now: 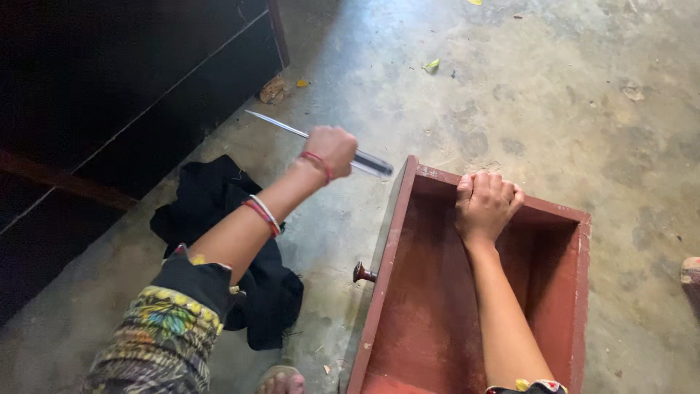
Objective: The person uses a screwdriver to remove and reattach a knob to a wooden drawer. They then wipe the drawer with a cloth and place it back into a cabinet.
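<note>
My left hand [332, 148] is raised above the concrete floor, shut around a long screwdriver [281, 126] with a dark clear handle and a thin metal shaft pointing up-left. My right hand [486, 201] grips the far rim of a reddish-brown wooden drawer [408, 306] that lies on the floor with its open side up. A small round knob [362, 273] sticks out of the drawer's left face. My right forearm runs down inside the drawer.
A crumpled black cloth [219, 211] lies on the floor under my left arm. Dark wooden furniture [109, 95] fills the upper left. Dry leaves [273, 90] and small debris dot the grey concrete. My sandalled foot [281, 381] shows at the bottom edge.
</note>
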